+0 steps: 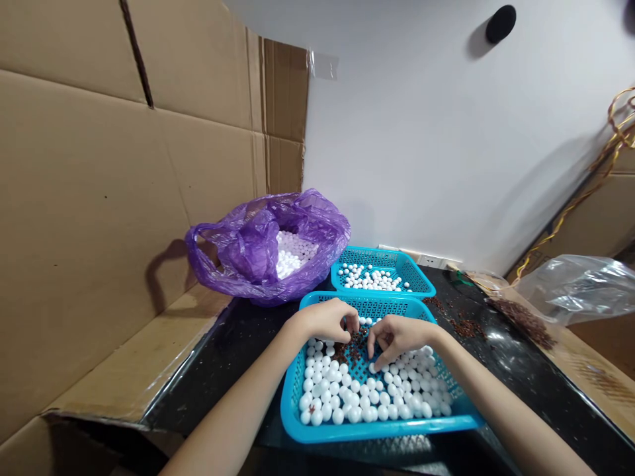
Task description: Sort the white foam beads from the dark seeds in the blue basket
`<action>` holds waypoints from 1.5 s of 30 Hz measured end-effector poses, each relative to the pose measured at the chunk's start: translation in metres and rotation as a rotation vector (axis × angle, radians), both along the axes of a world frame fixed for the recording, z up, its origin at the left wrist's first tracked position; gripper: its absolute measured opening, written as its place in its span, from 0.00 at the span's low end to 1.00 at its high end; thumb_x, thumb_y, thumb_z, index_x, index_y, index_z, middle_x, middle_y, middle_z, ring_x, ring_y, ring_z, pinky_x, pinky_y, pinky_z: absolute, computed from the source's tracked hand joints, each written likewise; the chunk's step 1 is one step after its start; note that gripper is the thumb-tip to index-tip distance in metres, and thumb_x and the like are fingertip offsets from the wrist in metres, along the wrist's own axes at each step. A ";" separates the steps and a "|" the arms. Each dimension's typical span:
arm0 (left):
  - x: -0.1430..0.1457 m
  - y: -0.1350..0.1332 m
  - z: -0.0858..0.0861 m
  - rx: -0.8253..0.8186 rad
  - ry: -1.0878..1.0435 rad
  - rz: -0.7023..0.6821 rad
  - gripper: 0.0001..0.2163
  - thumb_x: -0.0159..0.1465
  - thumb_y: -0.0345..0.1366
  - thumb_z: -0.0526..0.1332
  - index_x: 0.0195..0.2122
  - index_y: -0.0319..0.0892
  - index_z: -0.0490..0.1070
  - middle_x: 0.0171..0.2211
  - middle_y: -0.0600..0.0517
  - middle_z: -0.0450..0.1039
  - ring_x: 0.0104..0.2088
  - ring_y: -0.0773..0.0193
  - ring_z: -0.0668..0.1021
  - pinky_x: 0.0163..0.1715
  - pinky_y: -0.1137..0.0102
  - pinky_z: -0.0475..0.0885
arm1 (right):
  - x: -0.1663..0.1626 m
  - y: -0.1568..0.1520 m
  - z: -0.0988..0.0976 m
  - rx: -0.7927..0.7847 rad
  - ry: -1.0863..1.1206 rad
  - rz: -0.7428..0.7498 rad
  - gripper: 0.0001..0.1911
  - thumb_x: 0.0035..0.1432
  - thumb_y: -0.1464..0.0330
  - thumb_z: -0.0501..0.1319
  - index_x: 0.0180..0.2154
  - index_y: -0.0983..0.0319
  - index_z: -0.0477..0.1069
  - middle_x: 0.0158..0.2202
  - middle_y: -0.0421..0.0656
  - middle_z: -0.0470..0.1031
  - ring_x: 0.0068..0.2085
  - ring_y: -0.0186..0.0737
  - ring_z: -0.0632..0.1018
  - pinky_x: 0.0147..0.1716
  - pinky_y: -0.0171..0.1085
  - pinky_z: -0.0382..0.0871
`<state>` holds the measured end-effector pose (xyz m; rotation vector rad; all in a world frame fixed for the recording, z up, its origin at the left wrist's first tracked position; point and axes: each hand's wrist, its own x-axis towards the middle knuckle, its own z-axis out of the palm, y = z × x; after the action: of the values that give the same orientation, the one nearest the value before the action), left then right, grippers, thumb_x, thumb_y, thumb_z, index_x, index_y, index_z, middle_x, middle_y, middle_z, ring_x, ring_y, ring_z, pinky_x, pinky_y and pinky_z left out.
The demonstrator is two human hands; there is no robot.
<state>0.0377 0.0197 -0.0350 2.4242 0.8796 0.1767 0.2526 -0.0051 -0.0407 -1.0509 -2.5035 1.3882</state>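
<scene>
The blue plastic basket (381,433) in front of me holds many white balls (364,400) and a heap of small reddish-brown pieces (353,347). My left hand (327,318) reaches over its left side, fingers curled down at the brown pieces. Whatever those fingertips hold, if anything, is too small to make out. From the right, my right hand (403,336) dips into the basket, thumb and forefinger bent round a single white ball (373,367) near the bare lattice floor. One reddish piece lies among the balls at the front left corner.
Behind stands a second blue basket (421,284) with white balls. An open purple plastic bag (248,264) of white balls sits at left, beside a tall cardboard panel (99,185). Brown pieces (466,327) lie scattered on the black table (501,357); a clear bag (585,287) is at right.
</scene>
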 end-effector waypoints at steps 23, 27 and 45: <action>0.001 -0.002 0.003 -0.122 0.134 -0.043 0.07 0.51 0.31 0.62 0.30 0.42 0.77 0.30 0.55 0.78 0.30 0.66 0.76 0.26 0.78 0.65 | 0.002 0.007 -0.005 -0.058 0.012 -0.039 0.12 0.48 0.63 0.67 0.31 0.65 0.73 0.19 0.35 0.69 0.21 0.29 0.67 0.20 0.29 0.55; 0.002 -0.003 0.003 -0.104 0.110 -0.014 0.06 0.52 0.33 0.61 0.29 0.40 0.76 0.27 0.53 0.77 0.28 0.66 0.75 0.24 0.77 0.64 | 0.002 0.008 -0.006 -0.050 0.063 -0.083 0.10 0.50 0.64 0.65 0.32 0.64 0.70 0.20 0.34 0.68 0.22 0.29 0.67 0.21 0.29 0.57; 0.003 -0.005 0.010 -0.027 -0.071 0.040 0.05 0.51 0.29 0.60 0.29 0.39 0.72 0.29 0.53 0.75 0.30 0.65 0.75 0.27 0.77 0.66 | 0.002 0.006 -0.004 0.106 0.280 -0.200 0.08 0.51 0.69 0.63 0.32 0.61 0.65 0.30 0.38 0.68 0.28 0.34 0.70 0.29 0.34 0.65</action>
<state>0.0408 0.0145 -0.0249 2.3619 0.8939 0.2627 0.2543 0.0011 -0.0447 -0.9782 -2.1822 1.2355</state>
